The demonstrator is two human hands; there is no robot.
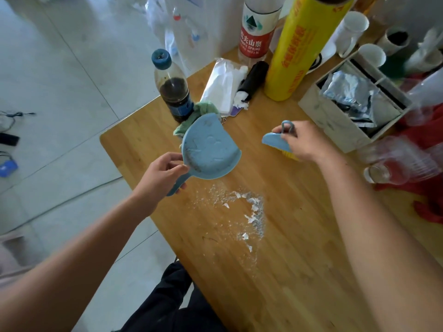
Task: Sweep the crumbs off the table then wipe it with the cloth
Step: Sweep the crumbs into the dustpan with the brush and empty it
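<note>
The wooden tabletop (299, 259) runs away from me, and its far end is crowded. By the right edge stands a white divided box (330, 125) with foil packets in it. Beside that, along the far edge, are a tall yellow roll of cling film (304, 44) and a red-labelled water bottle (256, 29). Near the far left corner stands a cola bottle (173, 89) with a blue cap, holding some dark drink. My left hand (163, 176) is over the left edge of the tabletop, fingers and thumb curled round the handle of the blue dustpan (208, 149). The pan is tilted with its open lip turned to the right, and it has some grime in the bowl. I cannot tell whether it touches the wood. The green cloth (205, 108) lies bunched against the foot of the cola bottle, partly hidden behind the dustpan. My right hand (304, 142) is further right, near the white box. Its fingers are closed on the looped handle of the small blue brush (275, 141), whose yellow bristles point down at the tabletop. The crumbs (249, 212), a white powdery scatter with small flakes, lie unswept mid-tabletop between my arms, nearer the left edge, just on my side of the dustpan.
</note>
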